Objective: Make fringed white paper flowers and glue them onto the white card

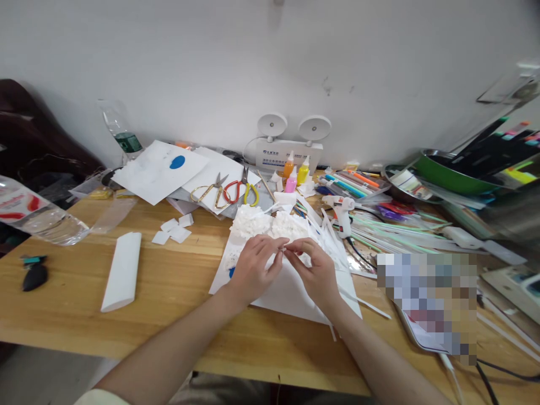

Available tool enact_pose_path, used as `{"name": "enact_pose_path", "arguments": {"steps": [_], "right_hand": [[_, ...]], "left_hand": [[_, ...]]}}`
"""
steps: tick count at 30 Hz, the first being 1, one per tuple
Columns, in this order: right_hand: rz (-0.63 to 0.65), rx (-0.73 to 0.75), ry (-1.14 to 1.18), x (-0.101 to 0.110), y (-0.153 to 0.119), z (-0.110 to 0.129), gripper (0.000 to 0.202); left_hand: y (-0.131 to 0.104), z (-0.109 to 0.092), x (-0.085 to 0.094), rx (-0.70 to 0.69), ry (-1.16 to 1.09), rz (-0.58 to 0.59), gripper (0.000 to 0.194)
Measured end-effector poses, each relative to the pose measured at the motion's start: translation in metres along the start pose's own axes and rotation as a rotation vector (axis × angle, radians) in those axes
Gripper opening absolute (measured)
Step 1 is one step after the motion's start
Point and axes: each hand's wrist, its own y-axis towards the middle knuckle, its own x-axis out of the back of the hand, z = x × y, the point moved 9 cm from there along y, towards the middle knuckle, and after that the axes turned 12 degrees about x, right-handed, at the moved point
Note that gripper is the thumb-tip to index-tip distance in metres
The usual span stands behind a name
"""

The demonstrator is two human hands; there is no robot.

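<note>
Over a white sheet of paper [287, 301] on the wooden table, my left hand [257, 264] and my right hand [312, 267] meet with their fingertips pinched together. Between the fingertips is something small and whitish, too tiny to name; both hands seem to grip it. Just beyond the fingers, fluffy white clumps [248, 222] lie on the sheet. A blue spot [232, 273] shows on the paper beside my left wrist. White paper strips [337, 247] are scattered to the right of my right hand.
Behind the sheet lie gold scissors [217, 191], red-and-yellow-handled pliers [240, 191] and small paint bottles [291, 181]. A glue gun [342, 214] stands to the right, near a blurred-out phone [422, 332]. Leftward are paper squares [172, 228], a folded white paper [122, 273] and a water bottle [46, 216].
</note>
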Motion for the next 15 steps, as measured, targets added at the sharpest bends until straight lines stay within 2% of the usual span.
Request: {"name": "enact_pose_path", "arguments": {"steps": [3,6,10,15], "right_hand": [[-0.012,-0.016,0.014,0.002,0.000,-0.001,0.003],[0.006,-0.091,0.156,-0.003,-0.001,-0.008,0.005],[-0.011,-0.173,0.275,-0.006,-0.003,-0.017,0.009],[-0.029,-0.167,0.241,-0.005,-0.004,-0.017,0.009]], "left_hand": [[0.002,0.010,-0.002,0.133,-0.084,0.045,0.026],[0.004,0.018,-0.004,0.239,-0.184,0.088,0.020],[0.006,0.020,-0.005,0.289,-0.246,0.108,0.009],[0.006,0.020,-0.004,0.292,-0.251,0.098,0.009]]}}
